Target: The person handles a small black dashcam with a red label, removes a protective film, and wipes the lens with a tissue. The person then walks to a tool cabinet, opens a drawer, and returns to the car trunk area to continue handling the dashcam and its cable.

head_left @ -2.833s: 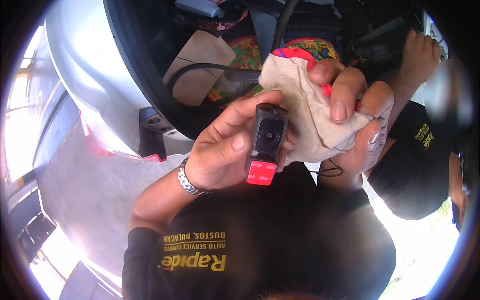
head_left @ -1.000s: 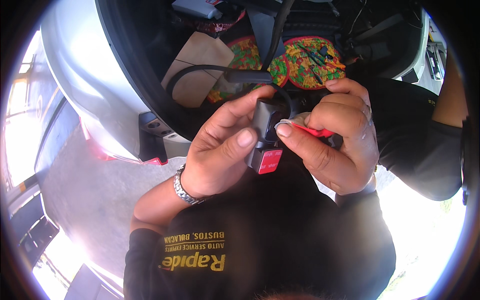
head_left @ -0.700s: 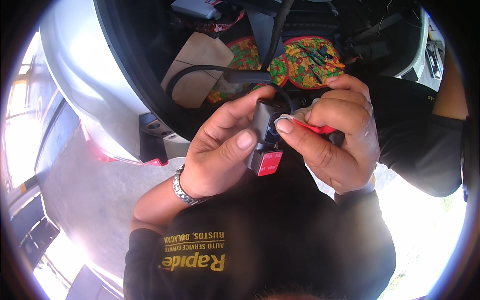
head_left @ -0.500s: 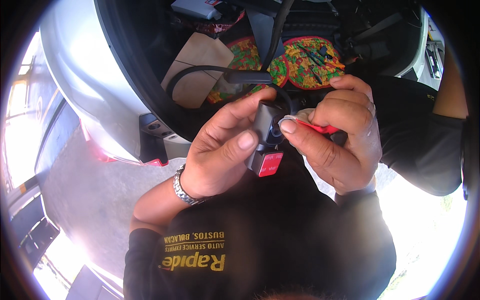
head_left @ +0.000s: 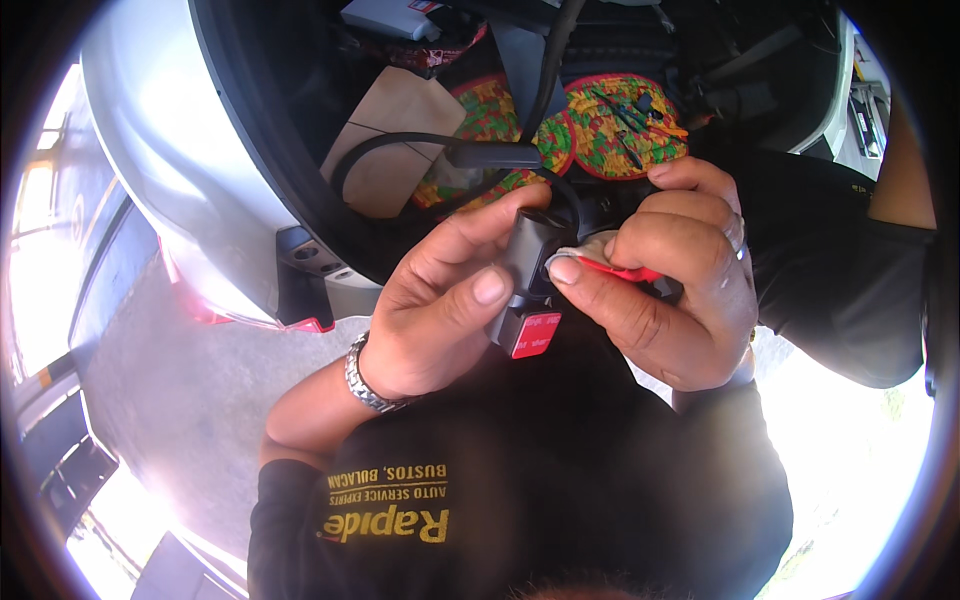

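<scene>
My left hand [head_left: 440, 310] is closed around a small black dash camera [head_left: 524, 248], gripping it between thumb and fingers. At its lower end is a square adhesive pad [head_left: 537, 335] with red backing. A black cable [head_left: 490, 155] with a thicker inline part runs behind it. My right hand [head_left: 675, 290] pinches a greyish cloth [head_left: 592, 248] with a red edge, the thumb and cloth pressed against the camera's lens side. The lens is mostly hidden behind them.
Beyond my hands is a car's open cargo area, edged by a silver body panel [head_left: 150, 110]. Inside lie leaf-patterned mats [head_left: 590, 100] with several small tools [head_left: 635, 120], a tan board [head_left: 385, 130] and a white box [head_left: 390, 18]. Another person's dark-clothed leg [head_left: 840, 290] is close on my right.
My right hand and the cloth have shifted slightly left and down across the camera's face, covering more of the lens. The camera has tilted a little; my left hand keeps its grip.
</scene>
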Demonstrator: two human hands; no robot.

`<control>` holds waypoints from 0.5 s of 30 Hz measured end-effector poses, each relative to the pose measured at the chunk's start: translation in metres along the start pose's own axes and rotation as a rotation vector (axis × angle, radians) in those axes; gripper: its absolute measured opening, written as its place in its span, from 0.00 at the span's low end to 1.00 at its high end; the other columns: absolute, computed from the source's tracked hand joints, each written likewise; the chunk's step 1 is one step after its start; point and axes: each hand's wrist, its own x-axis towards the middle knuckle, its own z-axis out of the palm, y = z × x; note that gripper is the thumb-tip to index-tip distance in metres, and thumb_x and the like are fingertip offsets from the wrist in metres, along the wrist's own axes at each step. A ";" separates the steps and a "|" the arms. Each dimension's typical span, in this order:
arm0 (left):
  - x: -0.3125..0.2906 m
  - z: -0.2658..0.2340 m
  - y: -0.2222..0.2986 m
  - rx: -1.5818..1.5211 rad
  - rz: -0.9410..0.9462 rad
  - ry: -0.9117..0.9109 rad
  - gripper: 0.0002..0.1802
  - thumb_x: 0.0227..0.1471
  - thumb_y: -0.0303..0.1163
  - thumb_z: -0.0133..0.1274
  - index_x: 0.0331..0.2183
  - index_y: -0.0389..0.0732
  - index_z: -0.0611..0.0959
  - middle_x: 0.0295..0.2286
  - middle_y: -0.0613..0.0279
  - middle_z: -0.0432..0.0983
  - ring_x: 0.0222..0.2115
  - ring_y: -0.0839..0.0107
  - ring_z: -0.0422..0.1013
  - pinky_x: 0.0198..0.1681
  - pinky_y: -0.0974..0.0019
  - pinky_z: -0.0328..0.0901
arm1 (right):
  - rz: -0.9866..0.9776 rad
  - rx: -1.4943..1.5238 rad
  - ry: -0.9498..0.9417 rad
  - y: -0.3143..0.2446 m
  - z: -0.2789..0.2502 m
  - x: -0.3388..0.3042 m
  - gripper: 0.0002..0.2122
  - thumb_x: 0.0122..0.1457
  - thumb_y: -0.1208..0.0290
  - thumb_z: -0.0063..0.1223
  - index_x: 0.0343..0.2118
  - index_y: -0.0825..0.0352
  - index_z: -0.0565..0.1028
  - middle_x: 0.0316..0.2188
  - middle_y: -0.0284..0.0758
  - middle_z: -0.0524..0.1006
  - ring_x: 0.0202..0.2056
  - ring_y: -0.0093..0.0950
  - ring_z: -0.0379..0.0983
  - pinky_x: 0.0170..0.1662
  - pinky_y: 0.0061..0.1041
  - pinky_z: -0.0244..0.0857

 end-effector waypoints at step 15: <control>0.000 -0.001 -0.002 -0.015 -0.004 0.021 0.25 0.62 0.26 0.48 0.60 0.41 0.69 0.63 0.56 0.59 0.60 0.67 0.61 0.63 0.58 0.55 | -0.077 -0.047 -0.109 -0.003 -0.003 0.001 0.13 0.39 0.75 0.71 0.32 0.58 0.84 0.31 0.26 0.72 0.34 0.26 0.69 0.44 0.37 0.65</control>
